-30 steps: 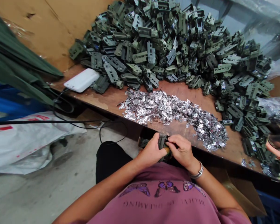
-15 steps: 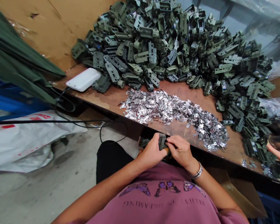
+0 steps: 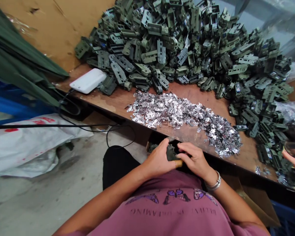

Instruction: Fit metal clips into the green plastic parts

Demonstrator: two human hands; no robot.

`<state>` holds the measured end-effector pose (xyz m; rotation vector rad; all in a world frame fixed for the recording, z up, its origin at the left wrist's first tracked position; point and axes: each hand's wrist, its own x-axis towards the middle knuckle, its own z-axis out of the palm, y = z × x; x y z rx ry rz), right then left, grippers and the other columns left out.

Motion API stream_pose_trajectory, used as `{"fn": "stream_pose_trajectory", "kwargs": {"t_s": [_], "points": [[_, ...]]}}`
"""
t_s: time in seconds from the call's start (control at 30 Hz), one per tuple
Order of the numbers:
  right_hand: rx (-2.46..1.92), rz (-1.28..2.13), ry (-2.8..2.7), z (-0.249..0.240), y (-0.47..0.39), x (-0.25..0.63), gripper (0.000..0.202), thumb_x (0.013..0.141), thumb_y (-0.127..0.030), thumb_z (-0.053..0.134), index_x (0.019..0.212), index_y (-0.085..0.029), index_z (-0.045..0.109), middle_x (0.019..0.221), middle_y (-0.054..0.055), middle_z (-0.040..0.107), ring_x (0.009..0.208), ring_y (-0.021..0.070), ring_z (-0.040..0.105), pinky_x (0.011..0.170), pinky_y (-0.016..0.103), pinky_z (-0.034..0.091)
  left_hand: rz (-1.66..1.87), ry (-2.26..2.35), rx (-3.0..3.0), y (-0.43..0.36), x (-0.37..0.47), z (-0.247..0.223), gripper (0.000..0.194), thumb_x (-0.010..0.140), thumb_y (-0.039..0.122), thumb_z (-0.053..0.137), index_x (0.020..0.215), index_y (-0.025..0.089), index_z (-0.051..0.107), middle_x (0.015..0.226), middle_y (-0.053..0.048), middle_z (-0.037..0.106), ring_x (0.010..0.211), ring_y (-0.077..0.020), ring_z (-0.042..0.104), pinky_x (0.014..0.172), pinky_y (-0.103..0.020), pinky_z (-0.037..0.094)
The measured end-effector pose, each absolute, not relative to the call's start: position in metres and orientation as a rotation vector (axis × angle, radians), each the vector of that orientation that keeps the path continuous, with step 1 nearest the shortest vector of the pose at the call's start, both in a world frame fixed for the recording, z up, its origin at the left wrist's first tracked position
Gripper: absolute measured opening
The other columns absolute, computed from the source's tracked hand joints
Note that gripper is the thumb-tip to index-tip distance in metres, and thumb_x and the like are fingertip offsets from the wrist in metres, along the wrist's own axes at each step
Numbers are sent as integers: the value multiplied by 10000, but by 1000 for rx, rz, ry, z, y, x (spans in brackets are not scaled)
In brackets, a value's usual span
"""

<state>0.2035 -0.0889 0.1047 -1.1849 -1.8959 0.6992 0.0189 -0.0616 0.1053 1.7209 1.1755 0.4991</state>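
Facing each other at the brown wooden tabletop (image 3: 196, 138)

The bare left hand (image 3: 157, 161) is lying at the end of a slanting forearm, its forefinger pointing forward and its yellow-wrapped thumb (image 3: 178, 163) pointing toward the other hand. Between the hands a dark green moulded part (image 3: 171, 153) is showing, just beside the left fingers; whether they are gripping it, I cannot tell. The bare right hand (image 3: 196, 160), wearing a silvery bracelet (image 3: 215, 183), is arching with thumb and forefinger bent, tips standing apart. On the tabletop small shiny metal pieces (image 3: 177, 111) are lying before a tall heap of dark green moulded parts (image 3: 162, 49).
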Motion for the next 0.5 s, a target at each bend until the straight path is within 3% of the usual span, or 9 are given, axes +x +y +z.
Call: {"fn": "stream_pose_trajectory", "kwargs": {"t_s": [0.1,0.27,0.4,0.5], "points": [[-1333,763,-1693,106,-94,213,195,900,-231,613,1078,-200,686,968,86,717,793,169,688,682,287,581,690,1215,1815,-58,13,110,168,808,290,584,728,210,460,736,-3,495,706,-167,473,655,-309,373],[-1399,755,-1695,100,-103,221,110,896,-222,611,921,-198,715,858,59,737,759,169,695,679,278,556,893,1317,1856,-56,4,118,291,847,284,511,614,229,346,634,22,367,613,-151,379,610,-305,329],[-1410,719,-1703,102,-105,226,114,898,-229,609,912,-200,718,844,54,738,740,168,691,669,280,548,934,1295,1663,-56,-1,120,198,824,371,556,731,208,493,753,-14,498,734,-179,487,705,-316,405],[-1425,708,-1690,102,-105,229,115,896,-238,612,913,-199,719,847,55,737,718,165,687,649,274,546,883,1264,1262,-55,-4,116,289,826,470,506,789,190,567,750,-37,573,722,-202,553,673,-327,445]]}}
